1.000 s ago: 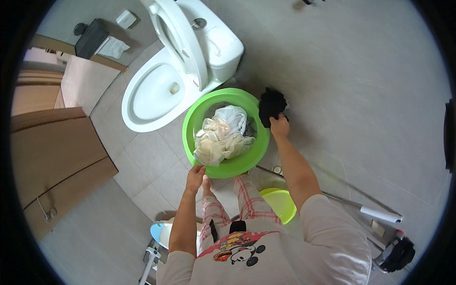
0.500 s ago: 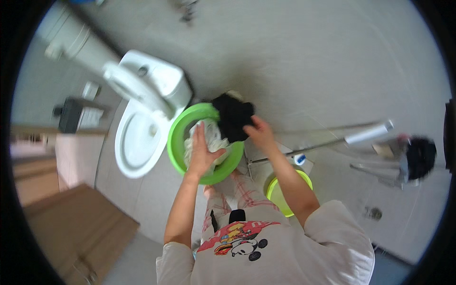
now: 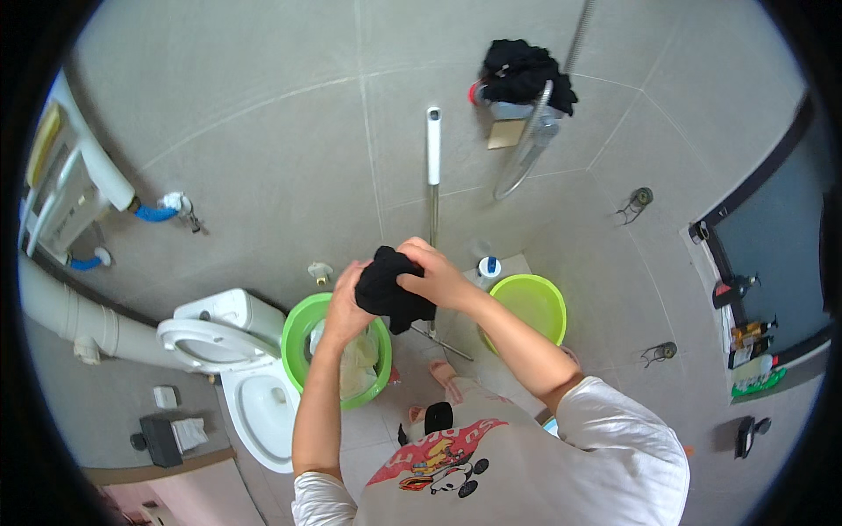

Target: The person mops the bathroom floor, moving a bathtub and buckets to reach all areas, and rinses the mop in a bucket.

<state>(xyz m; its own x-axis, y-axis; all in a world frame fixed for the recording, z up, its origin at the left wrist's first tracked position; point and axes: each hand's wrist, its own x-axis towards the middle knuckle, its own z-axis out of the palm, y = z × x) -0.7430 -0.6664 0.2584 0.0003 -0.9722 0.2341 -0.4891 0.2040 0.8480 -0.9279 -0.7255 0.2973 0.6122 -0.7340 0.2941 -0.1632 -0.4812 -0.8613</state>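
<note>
A crumpled black cloth garment [image 3: 396, 294] hangs between my two hands, above and just right of a bright green basin [image 3: 383, 386]. My left hand [image 3: 345, 309] grips its left side with the fingers closed. On the other side my right hand [image 3: 431, 279] has its thumb over the front and its fingers behind the top edge. White and cream clothes [image 3: 358, 364] lie in the basin, partly hidden by my left forearm.
A white toilet [image 3: 263, 399] with its lid up stands left of the basin. To the right are a yellow-green basin [image 3: 537, 307] and a white-handled pole [image 3: 433, 158] against the wall. More black clothing [image 3: 526, 74] is heaped on a wall shelf by a shower hose [image 3: 529, 162].
The black garment has been lifted off the basin's right edge. My left hand has left the white clothes and now holds the garment too. The view has turned toward the right.
</note>
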